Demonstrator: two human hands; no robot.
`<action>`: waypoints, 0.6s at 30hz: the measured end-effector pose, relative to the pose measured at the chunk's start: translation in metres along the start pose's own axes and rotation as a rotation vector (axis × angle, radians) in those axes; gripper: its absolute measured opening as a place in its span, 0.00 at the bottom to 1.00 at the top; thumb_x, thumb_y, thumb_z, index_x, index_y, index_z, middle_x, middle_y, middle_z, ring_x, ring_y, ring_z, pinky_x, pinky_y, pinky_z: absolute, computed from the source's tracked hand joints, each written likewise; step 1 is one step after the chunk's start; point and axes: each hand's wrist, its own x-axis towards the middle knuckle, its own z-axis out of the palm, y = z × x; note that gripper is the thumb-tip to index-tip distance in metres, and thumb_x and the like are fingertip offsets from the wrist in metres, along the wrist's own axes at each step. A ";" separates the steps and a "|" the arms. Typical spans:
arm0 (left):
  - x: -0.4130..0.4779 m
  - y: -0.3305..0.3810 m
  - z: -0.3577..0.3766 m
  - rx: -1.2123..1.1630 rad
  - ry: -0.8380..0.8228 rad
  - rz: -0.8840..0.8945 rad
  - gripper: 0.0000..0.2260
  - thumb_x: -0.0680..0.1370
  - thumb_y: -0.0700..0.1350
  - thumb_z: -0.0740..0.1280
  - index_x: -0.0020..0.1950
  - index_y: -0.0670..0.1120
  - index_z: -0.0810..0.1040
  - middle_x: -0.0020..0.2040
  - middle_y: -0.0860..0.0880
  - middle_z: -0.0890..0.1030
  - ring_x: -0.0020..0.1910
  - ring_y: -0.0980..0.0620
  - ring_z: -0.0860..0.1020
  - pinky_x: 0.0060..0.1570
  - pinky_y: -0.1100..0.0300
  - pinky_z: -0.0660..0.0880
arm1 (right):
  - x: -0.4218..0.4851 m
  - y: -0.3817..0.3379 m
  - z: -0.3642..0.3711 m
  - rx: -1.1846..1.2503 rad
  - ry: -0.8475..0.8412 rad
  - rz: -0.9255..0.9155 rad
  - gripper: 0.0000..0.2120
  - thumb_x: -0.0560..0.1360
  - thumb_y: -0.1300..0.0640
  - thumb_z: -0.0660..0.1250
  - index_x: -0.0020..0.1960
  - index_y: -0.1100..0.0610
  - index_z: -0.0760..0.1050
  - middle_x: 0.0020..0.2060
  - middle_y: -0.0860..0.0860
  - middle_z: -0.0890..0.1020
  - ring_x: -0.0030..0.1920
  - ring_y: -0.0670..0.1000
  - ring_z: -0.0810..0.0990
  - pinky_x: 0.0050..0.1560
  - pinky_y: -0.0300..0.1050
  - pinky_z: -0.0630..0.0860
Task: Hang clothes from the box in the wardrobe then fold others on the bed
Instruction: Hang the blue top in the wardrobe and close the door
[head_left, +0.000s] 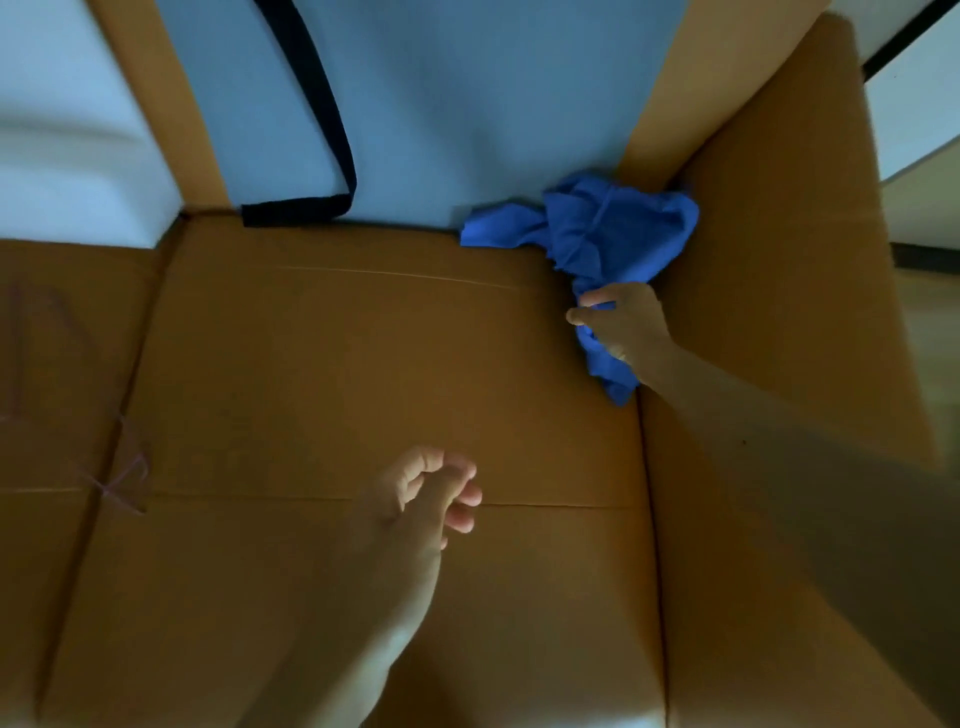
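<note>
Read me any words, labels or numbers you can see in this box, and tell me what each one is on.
No text here can be read.
Faint reddish marks on the cardboard box, at the picture's left: too blurred to read, perhaps printed symbols.
Blue garment: no label or print showing.
Pale blue cloth with a black band: no text showing.

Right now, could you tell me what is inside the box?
A crumpled blue garment lies in a corner, gripped by the right hand; the left hand holds nothing. Beneath the garment is hidden.
</note>
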 end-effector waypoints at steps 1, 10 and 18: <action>-0.002 0.008 0.000 0.012 0.009 -0.001 0.08 0.79 0.49 0.68 0.44 0.46 0.81 0.36 0.52 0.84 0.37 0.54 0.80 0.42 0.57 0.72 | -0.012 -0.013 0.000 0.101 -0.005 -0.030 0.12 0.71 0.60 0.76 0.54 0.61 0.82 0.44 0.53 0.83 0.48 0.50 0.81 0.49 0.38 0.78; -0.052 0.128 -0.011 0.479 0.133 0.303 0.24 0.70 0.63 0.65 0.61 0.52 0.71 0.58 0.51 0.76 0.58 0.52 0.77 0.58 0.50 0.76 | -0.197 -0.194 -0.080 0.511 -0.389 -0.280 0.12 0.62 0.66 0.66 0.37 0.52 0.69 0.33 0.54 0.69 0.36 0.51 0.67 0.34 0.42 0.66; -0.180 0.266 -0.056 0.510 0.057 0.672 0.51 0.63 0.71 0.74 0.78 0.62 0.52 0.64 0.57 0.74 0.65 0.56 0.74 0.66 0.52 0.72 | -0.359 -0.372 -0.196 0.531 -0.580 -0.725 0.14 0.65 0.71 0.65 0.41 0.53 0.72 0.36 0.57 0.77 0.37 0.53 0.76 0.37 0.43 0.74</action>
